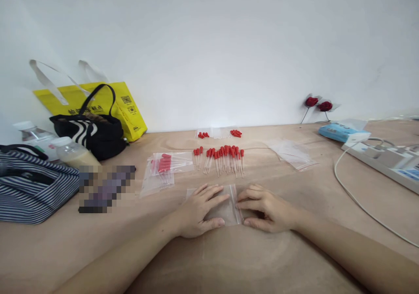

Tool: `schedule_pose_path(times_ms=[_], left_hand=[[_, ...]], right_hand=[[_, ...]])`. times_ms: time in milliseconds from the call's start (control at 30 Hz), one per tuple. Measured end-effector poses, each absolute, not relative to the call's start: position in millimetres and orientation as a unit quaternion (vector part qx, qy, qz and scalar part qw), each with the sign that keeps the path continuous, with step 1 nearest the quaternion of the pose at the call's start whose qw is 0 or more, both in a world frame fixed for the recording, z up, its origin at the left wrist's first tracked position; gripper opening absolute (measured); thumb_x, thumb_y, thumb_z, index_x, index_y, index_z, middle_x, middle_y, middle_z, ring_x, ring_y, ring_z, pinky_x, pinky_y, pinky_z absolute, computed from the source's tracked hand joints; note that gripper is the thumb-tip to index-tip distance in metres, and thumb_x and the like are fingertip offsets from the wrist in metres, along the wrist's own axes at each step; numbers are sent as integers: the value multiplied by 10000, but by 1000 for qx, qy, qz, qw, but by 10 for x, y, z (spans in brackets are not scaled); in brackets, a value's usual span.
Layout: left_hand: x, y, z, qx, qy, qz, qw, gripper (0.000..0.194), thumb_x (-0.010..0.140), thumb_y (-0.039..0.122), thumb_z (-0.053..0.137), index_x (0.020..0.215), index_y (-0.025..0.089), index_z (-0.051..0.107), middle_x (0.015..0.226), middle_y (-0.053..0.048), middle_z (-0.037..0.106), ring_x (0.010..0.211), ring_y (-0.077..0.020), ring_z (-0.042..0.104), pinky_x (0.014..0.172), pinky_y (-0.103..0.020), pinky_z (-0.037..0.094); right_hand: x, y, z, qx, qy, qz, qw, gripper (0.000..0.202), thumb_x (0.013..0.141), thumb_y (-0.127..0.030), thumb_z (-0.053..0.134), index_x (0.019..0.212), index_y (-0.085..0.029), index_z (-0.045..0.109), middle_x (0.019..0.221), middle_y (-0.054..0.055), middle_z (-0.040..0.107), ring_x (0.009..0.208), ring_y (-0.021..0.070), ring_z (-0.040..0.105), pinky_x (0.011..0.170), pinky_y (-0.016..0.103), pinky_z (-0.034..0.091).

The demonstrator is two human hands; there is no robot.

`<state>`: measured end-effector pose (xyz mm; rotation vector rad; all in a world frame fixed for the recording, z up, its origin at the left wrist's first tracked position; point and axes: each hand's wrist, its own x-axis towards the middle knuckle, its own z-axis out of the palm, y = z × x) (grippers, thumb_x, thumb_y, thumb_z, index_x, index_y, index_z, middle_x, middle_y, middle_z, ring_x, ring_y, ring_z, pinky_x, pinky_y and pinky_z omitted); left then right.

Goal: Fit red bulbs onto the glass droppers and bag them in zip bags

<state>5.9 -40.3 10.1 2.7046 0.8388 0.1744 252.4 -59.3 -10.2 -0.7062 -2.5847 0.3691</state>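
Note:
A clear zip bag (pixel 225 206) lies flat on the table in front of me, its zip edge toward the right. My left hand (pixel 203 209) rests on the bag with its fingers spread. At the zip edge is my right hand (pixel 265 209), fingers bent and a little apart, fingertips touching the bag's border. Several droppers with red bulbs (pixel 225 154) lie in a row just beyond the hands. To the left are filled clear bags (pixel 165 165) with red-bulbed droppers inside. Loose red bulbs (pixel 235 133) lie on a clear bag near the wall.
More clear bags (pixel 293 154) lie at right. A blue packet (pixel 342 132), a power strip (pixel 393 165) and a cable are further right. Left stand a yellow bag (pixel 135 119), a black bag (pixel 98 136), bottles (pixel 77 154) and a striped bag (pixel 39 189).

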Motion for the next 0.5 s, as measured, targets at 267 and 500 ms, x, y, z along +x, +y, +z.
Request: schedule_pose_path(times_ms=[267,500], left_hand=[[58,-406,83,938,300,61,160,585,811,473,450,1320,236,284,1379,-85,308,1265,-241,265,1032,-467,215],[-33,-400,32,909,343,104,213,619,813,436,464,1339,243,201,1382,-95,291,1244,-260,295,983,-460,304]], right_hand=[[2451,-595,-64,-214,-953,143,162,660,699,-500,576,1245,-159,431,1257,127,448,1171,228,385,971,405,283],[2477,-583,-54,-224,-953,133,155,662,697,-498,578,1280,-251,386,1411,118,204,1245,274,277,954,458,279]])
